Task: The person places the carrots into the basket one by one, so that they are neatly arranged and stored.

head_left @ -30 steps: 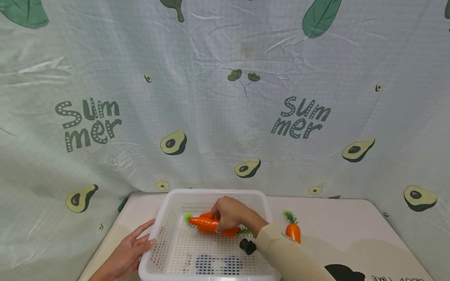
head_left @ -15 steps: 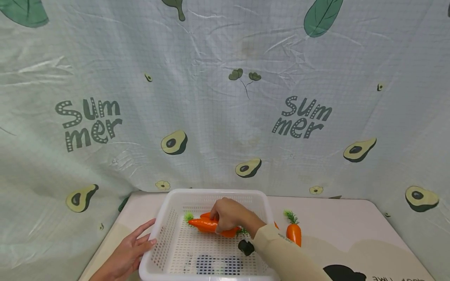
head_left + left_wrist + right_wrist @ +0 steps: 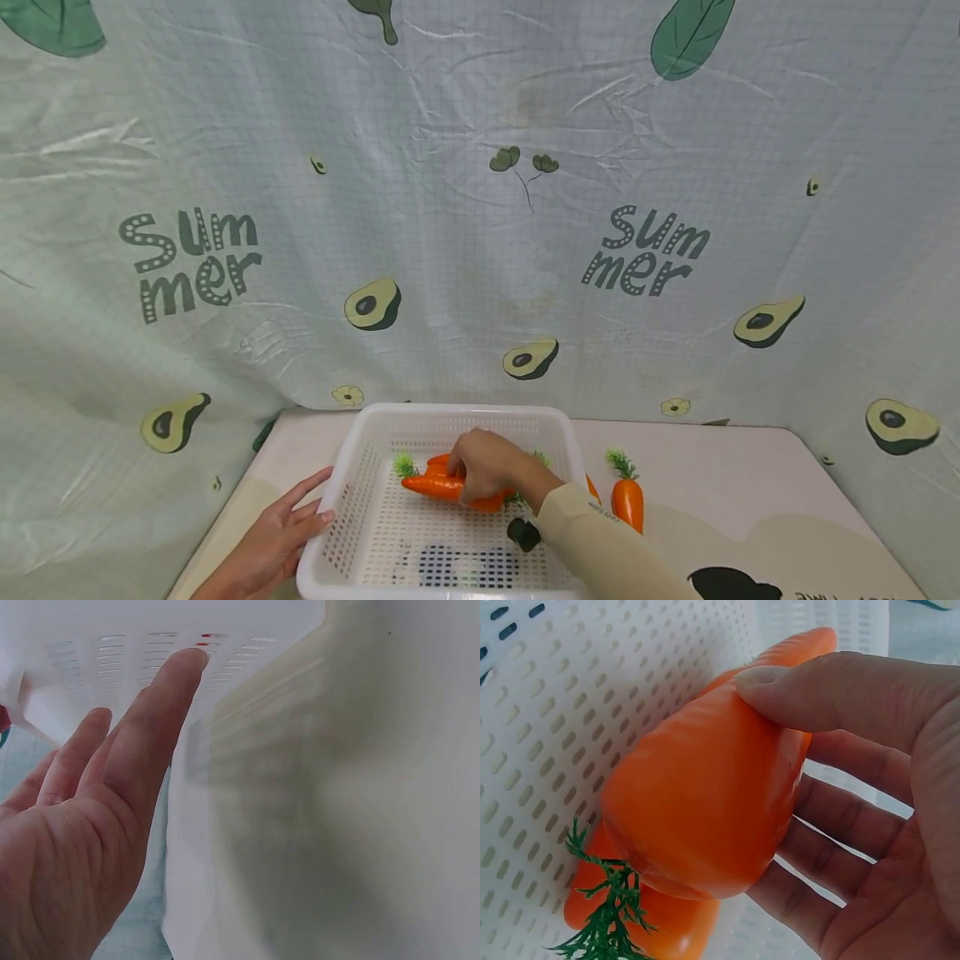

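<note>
A white perforated plastic basket (image 3: 465,410) stands in front of me with several orange toy carrots in it. My right hand (image 3: 487,467) reaches inside and grips one carrot (image 3: 705,795), thumb on top and fingers around its side. The tip of that carrot points left in the head view. Under it lie other carrots (image 3: 679,922), partly hidden, with green leafy tops. Along the basket's left wall, my left hand (image 3: 277,537) rests with fairly straight fingers, the fingertips against the outside of the wall in the left wrist view.
Right of the basket, another toy carrot (image 3: 628,502) lies on the pale table (image 3: 720,475); a bit of orange shows beside my sleeve. A small black device (image 3: 523,534) sits below my right wrist. Behind the table hangs a printed curtain (image 3: 450,250).
My right hand has shifted slightly toward me with the gripped carrot, whose tip sits a little lower. Green leaves now show behind the right wrist. My left hand stays put.
</note>
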The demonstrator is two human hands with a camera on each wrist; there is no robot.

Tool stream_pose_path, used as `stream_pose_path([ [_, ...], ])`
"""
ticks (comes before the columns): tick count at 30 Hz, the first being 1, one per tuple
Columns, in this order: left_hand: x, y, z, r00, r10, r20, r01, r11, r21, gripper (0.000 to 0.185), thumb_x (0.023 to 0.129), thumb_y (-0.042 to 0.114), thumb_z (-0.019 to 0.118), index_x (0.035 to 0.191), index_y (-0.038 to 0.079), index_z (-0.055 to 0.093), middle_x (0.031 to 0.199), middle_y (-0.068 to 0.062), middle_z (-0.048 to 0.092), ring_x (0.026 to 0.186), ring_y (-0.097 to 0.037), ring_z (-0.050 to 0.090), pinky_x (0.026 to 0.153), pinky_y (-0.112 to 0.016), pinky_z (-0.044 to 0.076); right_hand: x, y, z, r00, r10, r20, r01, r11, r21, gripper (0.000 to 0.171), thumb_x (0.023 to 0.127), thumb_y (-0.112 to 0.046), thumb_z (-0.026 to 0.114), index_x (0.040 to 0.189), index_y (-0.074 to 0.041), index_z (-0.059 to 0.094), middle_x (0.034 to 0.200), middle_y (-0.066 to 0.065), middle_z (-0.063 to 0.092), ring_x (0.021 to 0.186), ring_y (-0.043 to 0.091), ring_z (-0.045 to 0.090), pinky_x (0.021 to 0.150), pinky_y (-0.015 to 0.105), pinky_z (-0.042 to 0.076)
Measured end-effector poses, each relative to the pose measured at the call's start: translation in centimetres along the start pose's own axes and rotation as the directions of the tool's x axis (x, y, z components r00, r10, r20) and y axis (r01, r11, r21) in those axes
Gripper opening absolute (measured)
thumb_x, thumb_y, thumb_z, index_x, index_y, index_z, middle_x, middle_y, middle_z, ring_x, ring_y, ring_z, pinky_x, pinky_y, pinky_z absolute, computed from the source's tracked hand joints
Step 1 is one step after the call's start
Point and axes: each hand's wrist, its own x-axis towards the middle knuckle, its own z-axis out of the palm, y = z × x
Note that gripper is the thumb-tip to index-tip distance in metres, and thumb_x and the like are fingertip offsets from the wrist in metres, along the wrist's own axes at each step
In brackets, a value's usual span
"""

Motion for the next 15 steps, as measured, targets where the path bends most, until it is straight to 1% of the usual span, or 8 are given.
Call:
stream_pose_path([
  [4,0.01,-0.06,-0.11,1.0,0.006,0.014,-0.006,1.0,-0.003,0.086,0.096,0.024,0.064,0.16,0.021,0.006,0.16,-0.023,0.028,0.116,-0.031,0.065,0.091,-0.059,0.055,0.08,-0.15,0.15,1.0,-0.01,0.002,0.01,1.0,-0.025,0.029,0.071,-0.018,0.084,0.099,-0.022,0.079,0.088,-0.011,0.068,0.075,0.007,0.055,0.074,0.02,0.051],
  [10,-0.01,-0.09,-0.29,0.998,0.02,0.052,-0.019,1.0,-0.018,0.086,0.097,0.024,0.063,0.159,0.018,0.004,0.159,-0.022,0.032,0.116,-0.03,0.065,0.093,-0.059,0.054,0.12,-0.3,0.31,1.0,-0.018,0.001,0.018,0.999,-0.043,0.023,0.071,-0.017,0.083,0.094,-0.021,0.079,0.08,-0.012,0.065,0.072,0.008,0.054,0.07,0.019,0.049],
  [15,-0.1,0.0,-0.25,0.998,0.02,0.055,-0.019,1.0,-0.017,0.086,0.097,0.025,0.063,0.159,0.017,0.004,0.159,-0.022,0.032,0.116,-0.03,0.065,0.093,-0.059,0.054,0.28,-0.41,0.47,1.0,-0.026,0.004,0.027,0.998,-0.053,0.022,0.071,-0.017,0.083,0.092,-0.021,0.078,0.08,-0.012,0.066,0.072,0.008,0.054,0.071,0.019,0.048],
])
